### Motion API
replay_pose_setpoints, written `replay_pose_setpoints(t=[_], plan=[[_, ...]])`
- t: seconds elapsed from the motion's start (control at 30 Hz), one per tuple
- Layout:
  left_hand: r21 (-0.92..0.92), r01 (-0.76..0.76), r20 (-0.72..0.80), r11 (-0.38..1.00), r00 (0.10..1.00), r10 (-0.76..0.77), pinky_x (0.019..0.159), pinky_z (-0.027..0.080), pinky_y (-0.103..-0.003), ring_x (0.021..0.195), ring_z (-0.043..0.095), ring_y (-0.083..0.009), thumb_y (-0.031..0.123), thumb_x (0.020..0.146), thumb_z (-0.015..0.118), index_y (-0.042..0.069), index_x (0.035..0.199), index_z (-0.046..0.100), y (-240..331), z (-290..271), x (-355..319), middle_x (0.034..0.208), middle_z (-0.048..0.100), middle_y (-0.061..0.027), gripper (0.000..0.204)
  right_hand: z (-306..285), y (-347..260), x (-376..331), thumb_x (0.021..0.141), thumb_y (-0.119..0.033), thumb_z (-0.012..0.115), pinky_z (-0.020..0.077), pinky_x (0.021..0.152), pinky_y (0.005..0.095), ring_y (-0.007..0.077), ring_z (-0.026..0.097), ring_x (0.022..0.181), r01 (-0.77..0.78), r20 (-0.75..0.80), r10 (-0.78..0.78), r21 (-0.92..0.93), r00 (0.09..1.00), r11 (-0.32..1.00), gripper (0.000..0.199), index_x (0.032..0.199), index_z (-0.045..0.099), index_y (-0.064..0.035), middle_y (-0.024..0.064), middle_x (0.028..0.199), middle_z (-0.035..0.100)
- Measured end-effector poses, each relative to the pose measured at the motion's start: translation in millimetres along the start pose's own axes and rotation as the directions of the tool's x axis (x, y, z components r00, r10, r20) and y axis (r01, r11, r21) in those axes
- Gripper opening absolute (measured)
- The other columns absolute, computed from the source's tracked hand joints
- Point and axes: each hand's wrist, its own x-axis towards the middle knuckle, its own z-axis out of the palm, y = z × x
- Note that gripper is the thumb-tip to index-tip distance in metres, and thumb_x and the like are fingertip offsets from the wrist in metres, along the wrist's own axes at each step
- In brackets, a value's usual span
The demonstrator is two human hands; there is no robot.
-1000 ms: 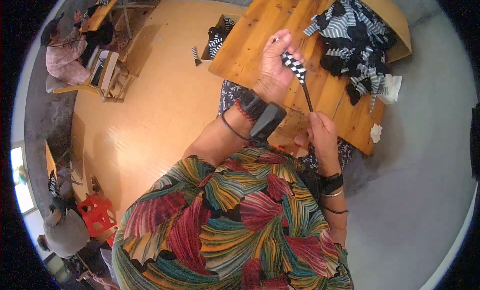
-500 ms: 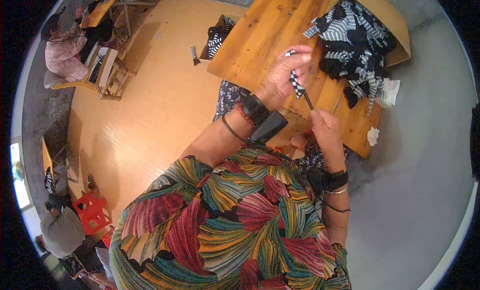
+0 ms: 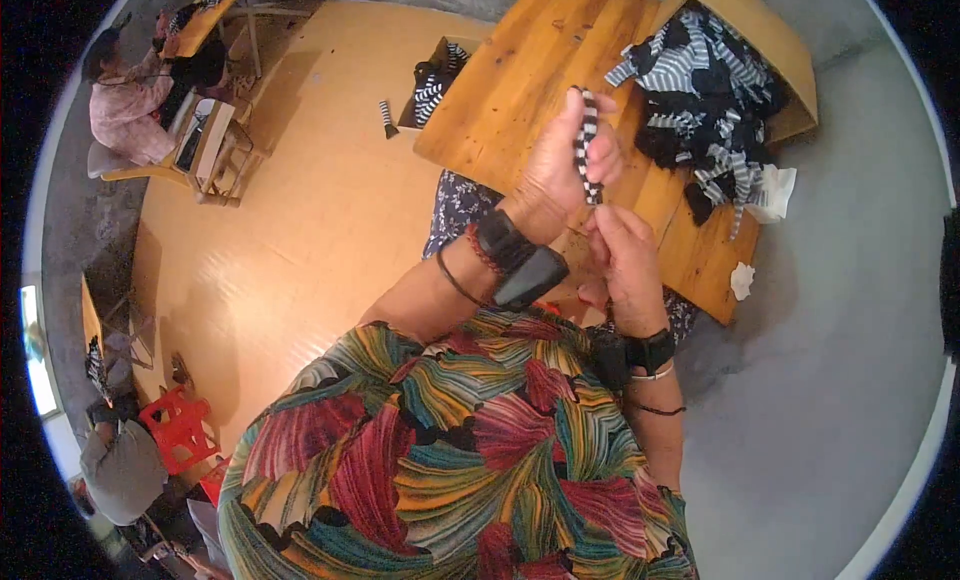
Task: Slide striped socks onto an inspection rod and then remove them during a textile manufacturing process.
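left hand (image 3: 560, 175) raised over the wooden counter (image 3: 520, 90), fingers closed round a narrow black-and-white striped fabric piece (image 3: 585, 145) (held upright). right hand (image 3: 625, 250) just at 5 o'clock of it, fingertips pinched at the strip's lower end. heap of striped and black fabric (image 3: 700, 90) in a cardboard box (image 3: 770, 50) at 2 o'clock.

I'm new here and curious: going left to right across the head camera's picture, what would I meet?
Seated person in pink → small striped piece on the floor → left hand holding a striped strip → pile of striped fabric pieces in a cardboard box.
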Motion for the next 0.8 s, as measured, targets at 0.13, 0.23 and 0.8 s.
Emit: replay_pose_setpoints(t=[0.13, 0.23, 0.8], plan=[[-0.052, 0.046, 0.138, 0.998, 0.99, -0.038, 0.058, 0.041, -0.036, 0.062, 0.05, -0.0212, 0.032, 0.084, 0.05, 0.005, 0.1, 0.05, 3, -4, 4, 0.073, 0.052, -0.0064, 0.031, -11, 3, 2, 0.087, -0.025, 0.049, 0.0226, 0.041, 0.0189, 0.0038, 0.032, 0.045, -0.009, -0.038, 0.006, -0.068, 0.999, 0.998, 0.026, 0.071, 0.053, -0.0052, -0.0059, 0.05, 0.036], [-0.068, -0.022, 0.069, 0.997, 0.997, 0.027, 0.059, 0.042, -0.036, 0.064, 0.05, -0.0219, 0.025, 0.083, 0.053, 0.006, 0.096, 0.051, 1, -8, 8, 0.073, 0.052, -0.007, 0.023, -15, 4, -4, 0.087, -0.024, 0.048, 0.0236, 0.041, 0.0189, 0.0036, 0.032, 0.045, -0.047, -0.078, 0.035, -0.157, 0.996, 0.986, 0.026, 0.07, 0.054, -0.0049, -0.0059, 0.051, 0.037], [0.126, -0.129, -0.057, 0.984, 0.989, 0.137, 0.042, 0.03, -0.025, 0.04, 0.033, -0.0088, 0.009, 0.077, 0.057, 0.011, 0.09, 0.05, -21, 10, -2, 0.055, 0.042, 0.0001, 0.015, -33, 11, -12, 0.087, -0.025, 0.049, 0.0252, 0.042, 0.0185, 0.0023, 0.033, 0.047, -0.147, -0.082, 0.137, -0.132, 0.987, 0.98, 0.025, 0.07, 0.055, -0.0065, -0.0076, 0.052, 0.038]])
